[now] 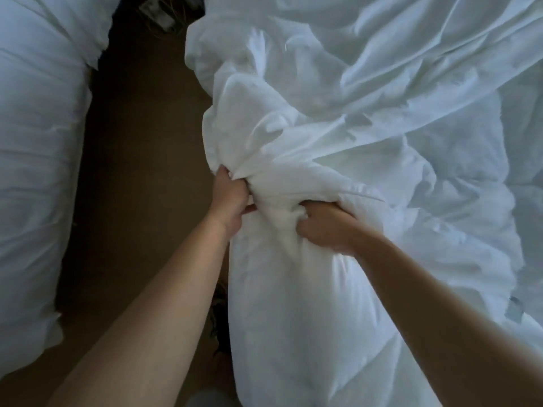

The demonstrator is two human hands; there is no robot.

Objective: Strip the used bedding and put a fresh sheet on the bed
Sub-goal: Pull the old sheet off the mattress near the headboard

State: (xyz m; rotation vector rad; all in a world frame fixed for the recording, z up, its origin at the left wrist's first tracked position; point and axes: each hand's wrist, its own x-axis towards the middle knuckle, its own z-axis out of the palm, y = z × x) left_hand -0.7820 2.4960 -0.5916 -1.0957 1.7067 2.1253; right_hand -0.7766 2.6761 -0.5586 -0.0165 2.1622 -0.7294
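Pulling the used duvet (293, 304) off looks like the step in hand. Nearest, a thick puffy part of it hangs down btw the two bare arms. Just above that, the left hand (230, 201) is closed tight on a bunch of the white cloth, w/ the thumb on top & the fingers curled under. The right hand (323, 227) is just beside it, w/ its fingers dug in & curled round another bunch of the same duvet. Nothing else is held.

To do it well, the pull should prob. be made back & low, w/ both hands together, so the weight is shared. The cloth should be gathered bit by bit, not yanked in one go, as the rest looks big & heavy. It should be held up off the brown floor (141, 160) so it isn't stepped on.

Farther out, the rest of the duvet lies crumpled in big folds over the whole right side, up to the top. What is under it is hidden, so a check for a caught sheet is wise before a hard pull. Well apart, across the floor, a bed on the left (38, 142) w/ white covers is seen. Far up top, sth dark lies on the floor, too dim to name.
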